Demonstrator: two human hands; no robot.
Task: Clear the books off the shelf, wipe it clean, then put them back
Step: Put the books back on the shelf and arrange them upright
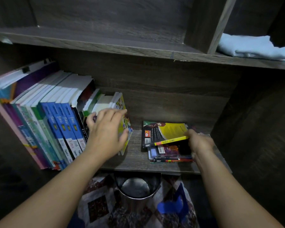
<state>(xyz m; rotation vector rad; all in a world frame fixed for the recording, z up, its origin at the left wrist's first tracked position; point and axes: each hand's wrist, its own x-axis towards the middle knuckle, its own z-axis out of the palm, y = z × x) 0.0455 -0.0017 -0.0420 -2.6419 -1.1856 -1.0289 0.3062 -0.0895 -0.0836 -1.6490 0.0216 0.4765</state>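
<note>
A row of upright books (44,116) fills the left half of the dark wooden shelf (135,155). My left hand (105,130) lies over the rightmost small books of that row, thumb on the yellow comic (123,112) and fingers curled round their left side. On the right of the shelf lies a flat stack of small books (168,152). My right hand (199,142) grips the right edge of the top book, a yellow-covered one (164,130), lifted at an angle off the stack.
A light blue cloth (253,46) lies folded in the upper right compartment. Below the shelf stands a round metal bin (136,186) on a patterned fabric (102,208). Dark side panels close the shelf in on both sides.
</note>
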